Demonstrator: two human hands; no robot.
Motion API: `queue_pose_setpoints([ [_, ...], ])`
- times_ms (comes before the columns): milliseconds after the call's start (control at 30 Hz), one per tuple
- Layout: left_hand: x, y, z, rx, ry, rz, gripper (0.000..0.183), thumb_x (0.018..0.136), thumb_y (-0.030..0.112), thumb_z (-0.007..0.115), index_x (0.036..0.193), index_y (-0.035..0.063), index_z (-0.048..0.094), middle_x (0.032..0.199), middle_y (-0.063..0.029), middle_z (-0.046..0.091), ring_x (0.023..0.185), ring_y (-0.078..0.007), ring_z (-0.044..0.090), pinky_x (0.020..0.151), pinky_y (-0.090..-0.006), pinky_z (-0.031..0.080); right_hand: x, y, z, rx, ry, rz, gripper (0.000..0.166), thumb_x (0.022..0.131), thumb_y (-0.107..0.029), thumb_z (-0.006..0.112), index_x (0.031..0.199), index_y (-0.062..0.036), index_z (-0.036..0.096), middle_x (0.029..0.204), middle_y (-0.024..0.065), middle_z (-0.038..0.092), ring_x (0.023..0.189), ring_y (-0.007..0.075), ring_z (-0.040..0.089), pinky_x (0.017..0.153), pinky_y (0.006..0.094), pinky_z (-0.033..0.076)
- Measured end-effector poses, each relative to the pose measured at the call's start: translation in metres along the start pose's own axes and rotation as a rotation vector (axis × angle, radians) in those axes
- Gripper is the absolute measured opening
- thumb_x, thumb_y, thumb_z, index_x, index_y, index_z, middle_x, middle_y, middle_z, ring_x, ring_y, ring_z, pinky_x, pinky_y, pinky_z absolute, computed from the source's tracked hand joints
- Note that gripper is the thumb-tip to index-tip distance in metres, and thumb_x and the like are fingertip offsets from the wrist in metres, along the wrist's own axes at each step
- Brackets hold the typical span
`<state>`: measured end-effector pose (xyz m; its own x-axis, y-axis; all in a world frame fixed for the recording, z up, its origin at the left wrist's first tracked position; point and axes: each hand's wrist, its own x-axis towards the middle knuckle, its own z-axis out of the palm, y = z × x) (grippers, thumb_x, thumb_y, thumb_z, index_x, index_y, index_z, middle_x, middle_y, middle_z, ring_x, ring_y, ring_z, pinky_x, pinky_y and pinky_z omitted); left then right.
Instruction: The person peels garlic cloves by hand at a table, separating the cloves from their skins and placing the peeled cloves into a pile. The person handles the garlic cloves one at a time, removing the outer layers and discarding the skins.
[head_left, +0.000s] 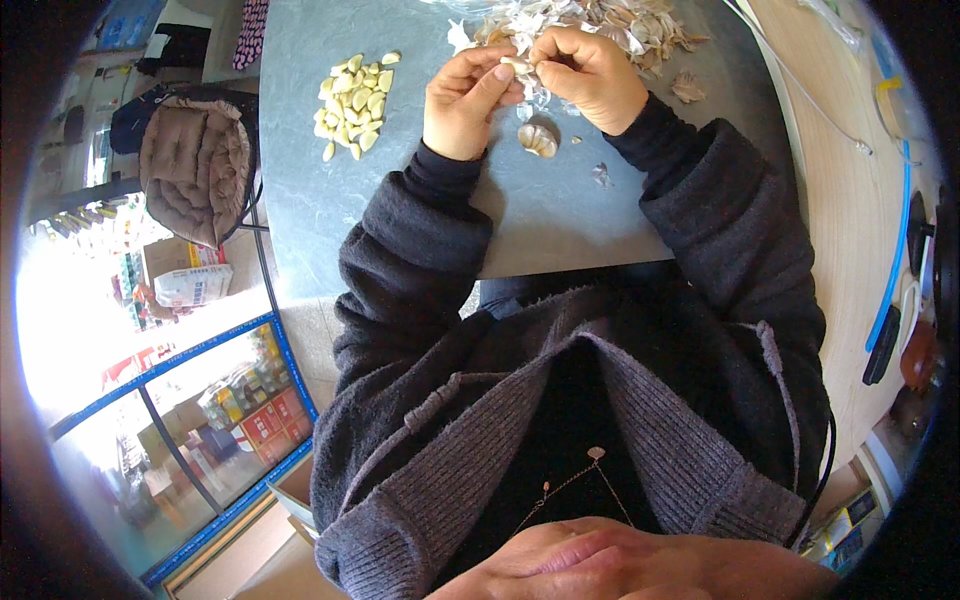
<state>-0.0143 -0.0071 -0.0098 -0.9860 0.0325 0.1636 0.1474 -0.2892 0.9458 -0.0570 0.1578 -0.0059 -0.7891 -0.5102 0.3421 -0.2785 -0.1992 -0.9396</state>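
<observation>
A garlic clove (517, 65) is held between the fingertips of my left hand (466, 97), over the grey table (420, 225). The thumb and forefinger of my right hand (592, 71) pinch its right end. Just below the hands lies a partly broken garlic bulb (538, 140), with a small garlic piece (576, 139) to its right. Peeled garlic cloves (356, 105) form a loose pile left of my left hand. Behind both hands spreads a heap of papery garlic skins (600, 19), part of it hidden by my fingers.
Loose bits of skin (601, 175) lie near the bulb and at the right (687, 87). A pale wooden surface (840, 225) with a cable (810, 94) borders the table on the right. At the left stand a padded brown seat (196, 157) and a glass display case (217, 420).
</observation>
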Motion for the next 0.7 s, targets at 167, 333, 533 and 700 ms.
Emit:
queue_pose_setpoints([
  [167,-0.002,0.003,0.005,0.457,0.028,0.216,0.025,0.083,0.002,0.056,0.107,-0.0017,0.056,0.081,-0.0069,0.06,0.067,-0.0097,0.058,0.06,-0.0191,0.047,-0.002,0.0,0.001,-0.18,0.016,-0.024,0.006,0.076,-0.008,0.054,0.075,-0.003,0.052,0.062,-0.0037,0.046,0.056,0.0032,0.04,0.051,0.0204,0.035],
  [333,-0.003,0.006,0.006,0.208,-0.028,-0.034,0.025,0.084,0.004,0.054,0.108,-0.0047,0.054,0.084,-0.0099,0.062,0.07,-0.0124,0.06,0.065,-0.0225,0.051,-0.001,0.0,-0.003,-0.129,-0.037,-0.042,0.003,0.08,-0.007,0.052,0.08,-0.0034,0.052,0.064,-0.0046,0.042,0.057,0.0022,0.035,0.05,0.0188,0.031],
  [533,-0.002,0.001,-0.001,-0.235,-0.115,-0.164,0.027,0.088,0.007,0.048,0.111,-0.0067,0.051,0.09,-0.0126,0.062,0.072,-0.0152,0.062,0.066,-0.0255,0.053,0.0,-0.004,-0.003,0.073,-0.1,0.023,0.007,0.078,-0.01,0.053,0.077,-0.0032,0.053,0.063,-0.0051,0.046,0.056,0.003,0.04,0.048,0.0193,0.034],
  [700,0.0,0.001,-0.002,-0.446,-0.2,-0.203,0.031,0.091,0.013,0.04,0.114,-0.0075,0.045,0.092,-0.0126,0.059,0.071,-0.0132,0.059,0.066,-0.022,0.051,0.0,0.001,-0.006,0.402,-0.146,0.152,0.007,0.079,-0.01,0.053,0.083,-0.0048,0.055,0.066,-0.0038,0.047,0.055,0.0027,0.039,0.047,0.0178,0.032],
])
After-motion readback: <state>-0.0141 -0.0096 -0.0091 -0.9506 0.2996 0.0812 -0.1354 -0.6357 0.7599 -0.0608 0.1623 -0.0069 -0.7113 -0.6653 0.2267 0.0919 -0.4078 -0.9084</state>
